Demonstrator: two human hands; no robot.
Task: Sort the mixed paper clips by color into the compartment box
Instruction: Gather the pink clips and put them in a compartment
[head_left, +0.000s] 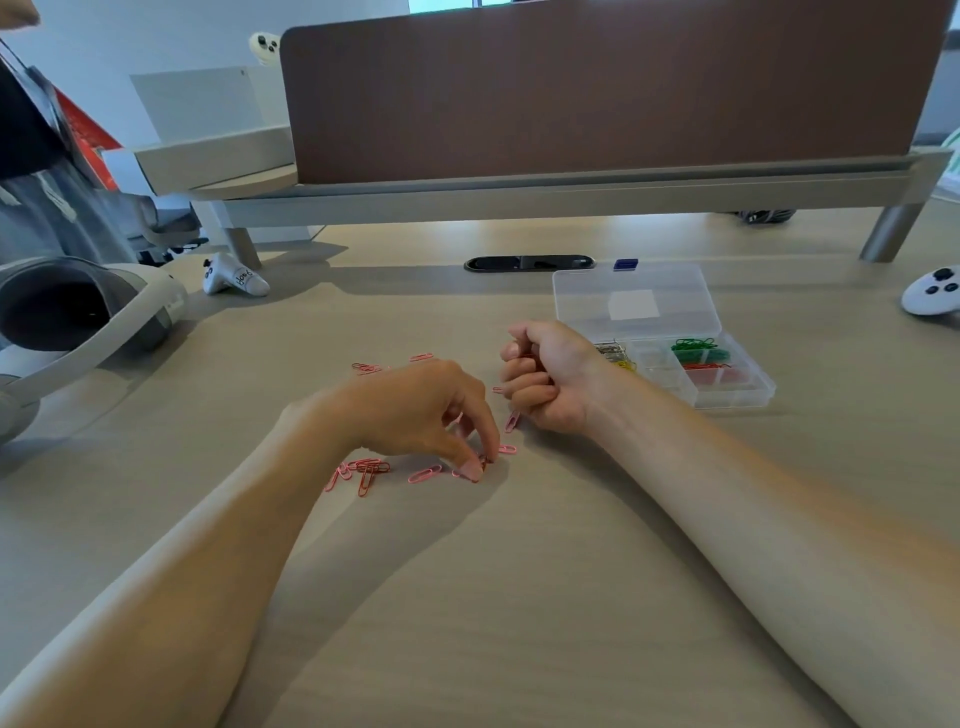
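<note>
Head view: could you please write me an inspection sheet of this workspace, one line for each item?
Surface: light desk, with both forearms resting on it.
Job's things: pink clips lie scattered around the hands. The compartment box, lid open, holds green clips and red clips in separate compartments. Yellow clips and silver clips lie beside the wrist.
Clutter: headset, two white controllers, small blue object.
Hands: the left hand pinches one clip on the desk. The right hand is a fist, with a red sliver between its fingers, probably a clip.
Cables: nothing seen; one dark cable slot.
Surroundings: brown divider panel behind; a person at the left.
</note>
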